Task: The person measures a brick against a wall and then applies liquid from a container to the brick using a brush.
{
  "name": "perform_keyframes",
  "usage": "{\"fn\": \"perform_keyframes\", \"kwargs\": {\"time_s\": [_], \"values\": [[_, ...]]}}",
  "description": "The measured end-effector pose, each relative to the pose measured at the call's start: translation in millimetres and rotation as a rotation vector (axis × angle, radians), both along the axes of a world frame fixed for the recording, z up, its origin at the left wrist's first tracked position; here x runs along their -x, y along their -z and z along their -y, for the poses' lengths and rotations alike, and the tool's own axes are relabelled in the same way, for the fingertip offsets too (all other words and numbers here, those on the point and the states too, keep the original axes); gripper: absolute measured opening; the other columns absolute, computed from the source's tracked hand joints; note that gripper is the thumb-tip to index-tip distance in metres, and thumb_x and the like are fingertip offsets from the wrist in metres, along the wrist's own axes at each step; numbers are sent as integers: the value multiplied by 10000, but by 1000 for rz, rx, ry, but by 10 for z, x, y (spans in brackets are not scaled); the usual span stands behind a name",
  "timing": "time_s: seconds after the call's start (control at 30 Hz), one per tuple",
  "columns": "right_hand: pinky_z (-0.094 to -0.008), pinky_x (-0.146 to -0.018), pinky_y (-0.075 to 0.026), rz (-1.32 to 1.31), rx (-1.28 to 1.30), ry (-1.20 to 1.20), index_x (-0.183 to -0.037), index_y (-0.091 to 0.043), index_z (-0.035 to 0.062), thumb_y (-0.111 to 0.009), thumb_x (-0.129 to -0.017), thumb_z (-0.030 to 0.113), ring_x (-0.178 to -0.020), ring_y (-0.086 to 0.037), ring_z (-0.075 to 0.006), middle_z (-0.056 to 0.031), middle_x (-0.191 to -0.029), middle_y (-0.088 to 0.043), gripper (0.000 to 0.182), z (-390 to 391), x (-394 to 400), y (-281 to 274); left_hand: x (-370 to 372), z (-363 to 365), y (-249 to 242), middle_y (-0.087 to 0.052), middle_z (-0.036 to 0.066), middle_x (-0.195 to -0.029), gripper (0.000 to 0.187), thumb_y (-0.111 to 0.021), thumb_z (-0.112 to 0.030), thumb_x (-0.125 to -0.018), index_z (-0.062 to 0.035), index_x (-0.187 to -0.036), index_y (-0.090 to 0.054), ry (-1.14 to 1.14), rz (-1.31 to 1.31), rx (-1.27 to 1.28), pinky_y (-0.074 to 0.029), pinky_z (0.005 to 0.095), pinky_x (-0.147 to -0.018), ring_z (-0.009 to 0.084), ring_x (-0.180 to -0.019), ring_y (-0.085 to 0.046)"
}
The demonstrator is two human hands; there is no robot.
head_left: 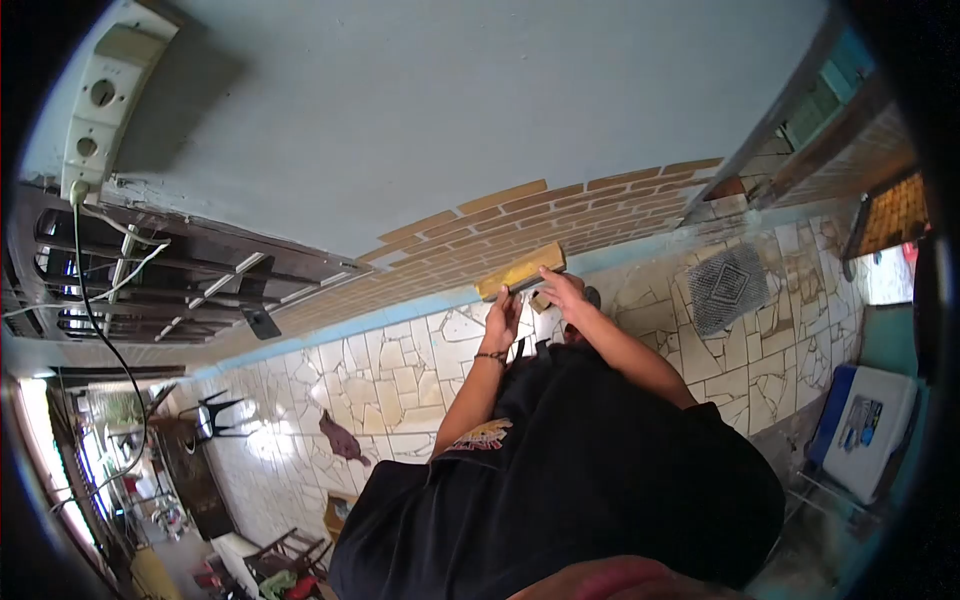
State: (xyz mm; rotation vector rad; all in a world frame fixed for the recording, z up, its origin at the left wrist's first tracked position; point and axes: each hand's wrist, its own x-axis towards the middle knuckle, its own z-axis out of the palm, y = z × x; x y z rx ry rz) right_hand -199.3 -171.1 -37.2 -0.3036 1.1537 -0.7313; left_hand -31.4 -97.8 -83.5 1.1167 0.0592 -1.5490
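Observation:
A long yellow-brown block (521,270) with worn, paler patches is held in front of the low part of the wall. My left hand (502,318) grips its lower left edge, fingertips up against it; a dark band circles that wrist. On the block's right end are the fingers of my right hand (562,291), bent around the edge. Behind the block, the wall carries a painted pattern of tan bricks (515,212) with pale joints.
Plain grey wall (380,110) rises above the bricks. A socket strip (100,105) with a plugged-in cable hangs at upper left. On the stone-tiled floor (395,370) lie a grey mat (728,288) and a dark cloth (343,438). A blue-and-white cooler box (862,432) stands at right.

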Motion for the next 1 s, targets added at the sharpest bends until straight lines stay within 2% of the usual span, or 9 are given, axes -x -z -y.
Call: {"fn": "perform_keyframes", "kwargs": {"time_s": [0.13,0.27,0.4,0.47,0.73,0.83,0.87,0.97,1.0], "values": [[-416,-918,-509,176,225,-2,-1117,-545,-9,-695,-857,246,-1049,-620,-338,-173,-1129,-615,394,-723,-4,-80,-55,-627,-115,-567,100,-1272,466,-636,-372,-922,-45,-1239,-537,-60,-99,92,-457,305,-964,195,-1175,-533],[-472,-922,-494,560,116,85,-1045,-544,-1,-446,-945,481,-1050,-605,-389,-242,-1168,-609,501,-1763,2,-493,-124,-1438,-363,-612,119,-1204,406,-620,-364,-928,-40,-1167,-569,-118,-327,265,-492,334,-899,235,-1103,-581],[-457,-921,-494,870,-159,-82,-1036,-545,1,-419,-945,561,-1067,-600,-388,-293,-1190,-589,581,-2649,38,-617,78,-2078,-492,-579,133,-1247,522,-566,-462,-932,-24,-1215,-536,-15,-464,420,-484,351,-877,255,-1121,-556],[-465,-936,-479,919,-249,-95,-1074,-545,-12,-400,-919,642,-1093,-587,-370,-260,-1155,-601,687,-2997,-14,-847,4,-2393,-166,-570,117,-1274,566,-538,-513,-930,-26,-1219,-546,208,-649,560,-484,350,-918,245,-1137,-544],[-408,-891,-477,1240,-167,-73,-1198,-534,-22,-361,-934,604,-1029,-585,-295,-158,-1088,-615,700,-3532,112,-891,355,-2916,-174,-627,109,-1002,621,-413,-558,-969,-1,-1217,-534,170,-410,443,-530,352,-857,257,-940,-602],[-419,-874,-506,1113,-220,-68,-1092,-575,-3,-415,-943,537,-998,-612,-292,-160,-1126,-627,582,-3601,254,-1079,458,-2997,-54,-628,102,-967,570,-405,-527,-985,-20,-1205,-545,162,-982,623,-562,350,-813,234,-910,-616],[-415,-870,-514,1148,-152,-99,-1231,-538,5,-462,-940,436,-1000,-619,-300,-146,-1164,-625,526,-3637,301,-1130,560,-2978,-238,-633,106,-1090,476,-429,-440,-1001,-47,-1249,-531,400,-1277,934,-567,380,-854,232,-984,-627],[-436,-897,-502,1158,-126,-65,-1244,-535,33,-501,-918,397,-1051,-609,-297,-132,-1201,-617,490,-3722,440,-1063,856,-3189,-750,-620,140,-1166,524,-512,-454,-959,-18,-1247,-532,43,-234,407,-578,354,-785,217,-937,-646],[-460,-920,-486,1186,-97,-77,-1263,-530,54,-537,-904,396,-1115,-581,-292,-125,-1240,-597,496,-3747,477,-936,821,-3172,-520,-561,140,-1296,448,-523,-340,-964,-33,-1291,-514,160,-331,628,-467,433,-1005,263,-1163,-564]]}}
